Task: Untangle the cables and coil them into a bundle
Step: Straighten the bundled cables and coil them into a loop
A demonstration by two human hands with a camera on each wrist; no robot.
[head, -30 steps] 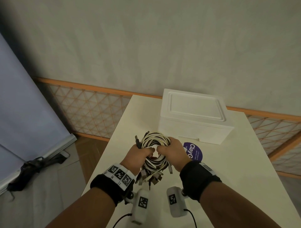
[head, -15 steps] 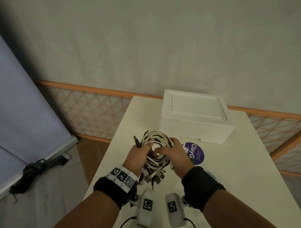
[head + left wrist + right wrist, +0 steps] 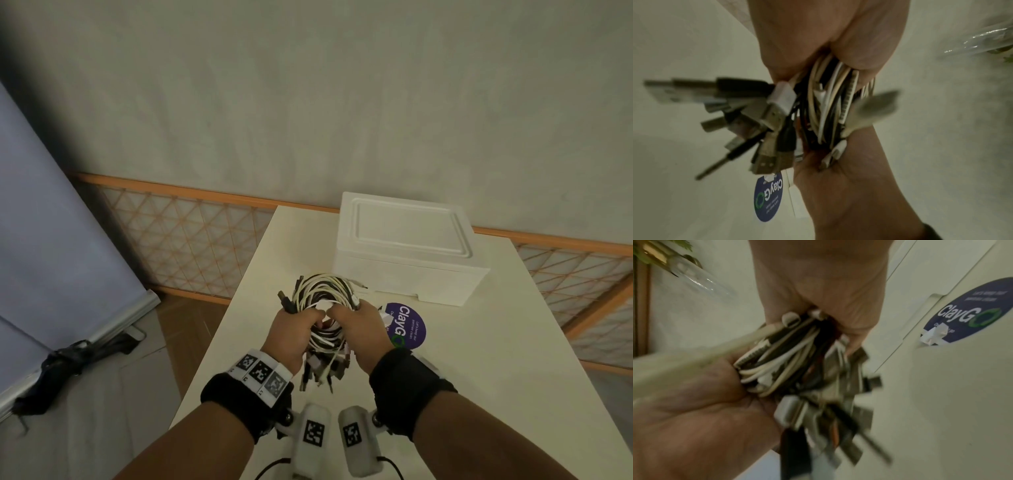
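A coil of white, cream and black cables (image 3: 323, 291) is held upright above the white table (image 3: 479, 359). My left hand (image 3: 294, 329) grips its left side, my right hand (image 3: 359, 325) grips its right side, and the thumbs meet at a white plug at the coil's middle. Several USB and jack plugs (image 3: 323, 371) hang from the bottom of the bundle. In the left wrist view the plugs (image 3: 760, 116) fan out to the left of the clamped cables (image 3: 828, 105). The right wrist view shows the cable bundle (image 3: 789, 356) pinched between both palms, blurred.
A white foam box (image 3: 404, 246) with its lid on stands at the table's back. A round purple ClayGo sticker (image 3: 409, 323) lies just right of my right hand. The table's left edge (image 3: 219, 325) drops to the floor beside my left hand. A clear tube (image 3: 698, 280) shows far off.
Both hands have shifted slightly with the coil, and the thumbs now press together on a white plug at its centre. The hanging plugs swing a little.
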